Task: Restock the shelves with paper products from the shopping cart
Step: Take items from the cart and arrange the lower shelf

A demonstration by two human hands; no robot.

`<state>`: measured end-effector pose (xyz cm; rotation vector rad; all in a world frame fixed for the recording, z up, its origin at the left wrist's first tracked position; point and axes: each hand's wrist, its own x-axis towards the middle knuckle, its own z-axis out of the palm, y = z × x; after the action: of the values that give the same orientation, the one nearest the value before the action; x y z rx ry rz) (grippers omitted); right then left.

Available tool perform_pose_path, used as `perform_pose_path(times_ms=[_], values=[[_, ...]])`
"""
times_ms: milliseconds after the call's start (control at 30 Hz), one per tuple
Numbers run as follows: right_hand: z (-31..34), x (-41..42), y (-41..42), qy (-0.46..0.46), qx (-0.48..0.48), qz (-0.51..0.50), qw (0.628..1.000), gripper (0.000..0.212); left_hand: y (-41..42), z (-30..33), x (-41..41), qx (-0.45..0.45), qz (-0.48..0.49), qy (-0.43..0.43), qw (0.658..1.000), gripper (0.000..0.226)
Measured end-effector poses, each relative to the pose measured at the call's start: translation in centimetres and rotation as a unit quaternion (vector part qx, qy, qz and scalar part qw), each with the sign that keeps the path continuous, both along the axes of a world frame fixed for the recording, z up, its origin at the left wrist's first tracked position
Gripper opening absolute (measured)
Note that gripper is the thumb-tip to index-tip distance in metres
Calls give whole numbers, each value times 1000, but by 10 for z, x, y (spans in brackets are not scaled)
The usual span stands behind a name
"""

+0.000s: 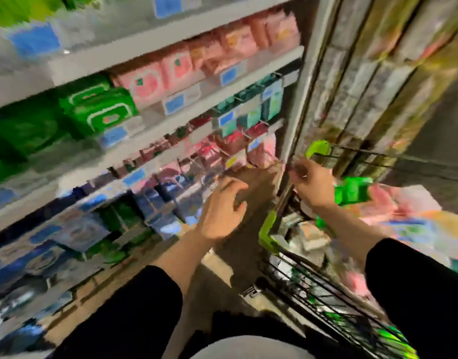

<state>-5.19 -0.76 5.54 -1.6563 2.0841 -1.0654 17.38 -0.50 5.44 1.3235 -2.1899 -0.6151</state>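
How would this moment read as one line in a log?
left hand: open, empty, near lower shelf | right hand: curled, contents unclear from blur | shopping cart: beside shelves, loaded

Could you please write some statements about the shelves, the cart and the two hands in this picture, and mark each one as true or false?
1. The pink packs stand on a shelf above the hanging red items. True.
2. The left hand holds a green pack. False: its fingers are spread and nothing is in its grip.
3. The shopping cart is at the person's right, with goods inside. True.
4. The green packs lie to the right of the pink packs. False: they lie to the left of them.
5. The right hand is up at the cart's far green corner. True, though the blur hides whether it grips anything.
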Motion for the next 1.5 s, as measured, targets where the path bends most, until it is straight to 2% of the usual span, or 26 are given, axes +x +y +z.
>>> perform_pose_path(times_ms=[133, 267, 333, 433, 567, 633, 733, 833, 900, 1033, 1100, 1167, 1233, 1300, 1333, 1367, 1433, 1500], values=[[-41, -70, 34, -28, 53, -68, 996, 14, 6, -23, -75, -6, -73, 10, 997, 29], [-82, -117, 57, -26, 137, -127, 982, 21, 9, -45, -121, 72, -121, -51, 989, 35], [-97, -141, 73, 5, 167, -134, 977, 30, 10, -52, -143, 119, -141, -100, 978, 41], [-112, -177, 96, 75, 149, -120, 979, 50, 12, -67, -175, 175, -155, -151, 961, 49], [-114, -199, 107, 68, 115, -99, 986, 67, 27, -90, -220, 235, -170, -132, 948, 58], [-115, -203, 111, 38, 98, -113, 988, 77, 35, -96, -243, 260, -160, -116, 945, 62], [-115, -206, 124, -37, 96, -149, 984, 79, 39, -104, -271, 309, -121, -83, 940, 70], [-113, -203, 132, -89, 130, -191, 969, 78, 36, -107, -292, 426, -3, -62, 903, 95], [-114, -205, 135, -91, 139, -195, 967, 75, 32, -108, -306, 455, 61, -69, 886, 93], [-116, -211, 136, -87, 138, -177, 971, 68, 23, -111, -328, 474, 171, 18, 864, 73], [-118, -212, 135, -87, 131, -163, 974, 67, 17, -112, -331, 505, 224, 87, 829, 70], [-117, -213, 134, -87, 128, -148, 977, 67, 12, -115, -331, 546, 229, 136, 794, 59], [-112, -215, 132, -88, 107, -139, 981, 57, 9, -116, -331, 576, 223, 181, 765, 47], [-102, -221, 127, -86, 41, -165, 982, 33, 9, -117, -330, 584, 240, 236, 739, 53], [-97, -227, 124, -82, 9, -192, 978, 24, 8, -121, -328, 572, 251, 261, 735, 65], [-91, -235, 119, -69, -10, -224, 972, 21, 7, -119, -326, 561, 253, 281, 736, 67], [-84, -257, 103, -11, 11, -280, 960, 27, 8, -112, -322, 542, 249, 333, 730, 48], [-88, -282, 84, 36, 98, -285, 953, 39, 7, -109, -316, 540, 236, 363, 722, 45]])
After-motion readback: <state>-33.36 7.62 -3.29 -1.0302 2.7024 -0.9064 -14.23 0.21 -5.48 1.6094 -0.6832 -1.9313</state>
